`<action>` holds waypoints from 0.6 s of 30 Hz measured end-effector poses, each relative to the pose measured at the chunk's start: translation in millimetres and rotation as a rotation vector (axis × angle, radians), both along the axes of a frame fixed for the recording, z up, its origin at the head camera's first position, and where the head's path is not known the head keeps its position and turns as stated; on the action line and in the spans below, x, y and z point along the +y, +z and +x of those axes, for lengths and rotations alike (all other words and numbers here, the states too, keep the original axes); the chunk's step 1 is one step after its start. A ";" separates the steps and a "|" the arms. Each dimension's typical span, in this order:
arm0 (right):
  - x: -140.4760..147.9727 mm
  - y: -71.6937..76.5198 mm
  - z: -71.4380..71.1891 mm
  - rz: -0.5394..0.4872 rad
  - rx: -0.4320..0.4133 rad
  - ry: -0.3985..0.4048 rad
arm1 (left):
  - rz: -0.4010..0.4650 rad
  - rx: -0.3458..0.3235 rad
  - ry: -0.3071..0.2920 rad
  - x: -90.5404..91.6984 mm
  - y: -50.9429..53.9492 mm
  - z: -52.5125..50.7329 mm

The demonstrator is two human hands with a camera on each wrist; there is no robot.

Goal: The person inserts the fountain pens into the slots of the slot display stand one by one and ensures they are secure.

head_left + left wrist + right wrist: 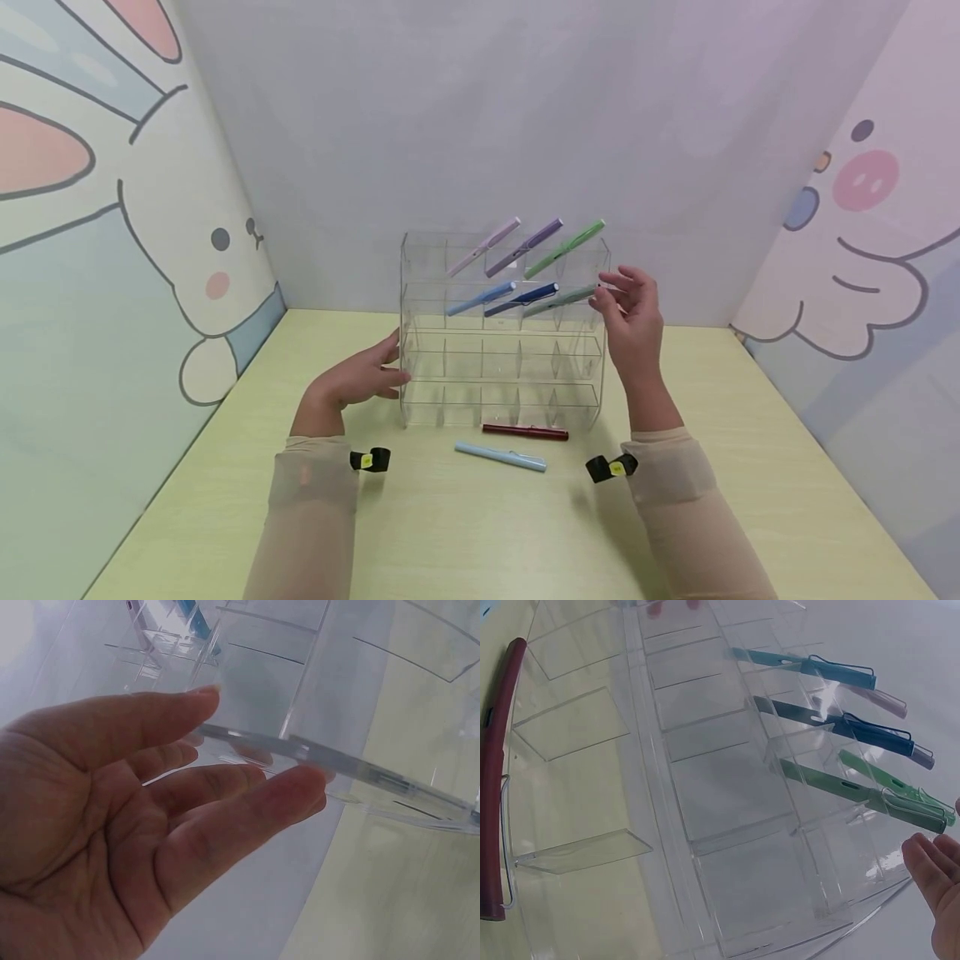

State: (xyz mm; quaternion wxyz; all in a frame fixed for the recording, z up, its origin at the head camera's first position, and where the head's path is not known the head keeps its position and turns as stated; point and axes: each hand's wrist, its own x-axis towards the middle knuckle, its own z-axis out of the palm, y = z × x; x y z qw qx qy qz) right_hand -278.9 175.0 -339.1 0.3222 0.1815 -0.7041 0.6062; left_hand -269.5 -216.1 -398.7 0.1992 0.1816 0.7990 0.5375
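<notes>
A clear tiered rack (501, 392) stands on the table, its upper two tiers holding slanted pens. The upper row has a lilac pen (485, 247), a purple pen (525, 248) and a bright green pen (566, 249). Below them lean a light blue pen (481, 299), a dark blue pen (521, 300) and a grey-green pen (862, 796). My right hand (633, 321) is at the grey-green pen's cap end, thumb and fingers apart; contact is unclear. At the rack's left side, my left hand (157, 802) touches the edge with fingers loosely extended.
A dark red pen (525, 432) lies on the table along the rack's front. Nearer to me, a pale blue pen (501, 456) lies slightly aslant. The rack's lower two tiers hold no pens. Printed walls surround the table (465, 542) at the back and sides.
</notes>
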 end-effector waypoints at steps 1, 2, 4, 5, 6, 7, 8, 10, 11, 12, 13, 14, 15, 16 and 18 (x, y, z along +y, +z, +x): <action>2.2 -0.7 -1.1 -0.015 0.005 0.001 | 0.000 0.002 -0.003 0.2 0.4 0.2; 4.8 -1.9 -2.6 -0.028 0.011 0.001 | 0.000 0.005 -0.004 0.3 0.5 0.3; 10.7 -4.5 -5.6 -0.067 0.022 0.009 | -0.003 0.009 -0.005 0.3 0.9 0.4; 13.7 -5.9 -6.7 -0.088 0.027 0.016 | -0.005 0.012 -0.006 0.3 1.1 0.3; 16.9 -7.5 -7.9 -0.108 0.031 0.022 | -0.005 0.013 -0.004 0.3 1.1 0.1; 20.0 -8.8 -8.6 -0.122 0.033 0.025 | -0.006 0.014 -0.003 0.1 1.3 0.2; 22.8 -9.8 -8.8 -0.132 0.034 0.027 | -0.006 0.016 -0.004 -0.2 1.1 -0.2; 27.3 -10.6 -8.0 -0.148 0.033 0.034 | -0.009 0.010 0.006 -0.7 0.7 -0.6; 29.3 -10.9 -7.2 -0.149 0.031 0.034 | -0.010 0.007 0.010 -1.1 0.3 -0.8; 31.0 -11.3 -6.2 -0.151 0.031 0.034 | -0.010 0.002 0.015 -1.4 -0.1 -1.1; 32.6 -11.7 -4.9 -0.156 0.030 0.037 | -0.009 0.004 0.011 -1.8 -0.6 -1.4; 34.0 -12.2 -3.4 -0.168 0.029 0.044 | -0.009 0.000 0.013 -1.9 -1.0 -1.8; 35.4 -12.8 -1.8 -0.181 0.029 0.050 | -0.008 -0.002 0.012 -2.0 -1.3 -2.0; 36.7 -13.5 -0.2 -0.193 0.031 0.055 | -0.007 -0.001 0.008 -2.0 -1.5 -2.2; 39.2 -14.8 3.3 -0.215 0.033 0.067 | -0.005 0.000 0.001 -1.9 -1.9 -2.7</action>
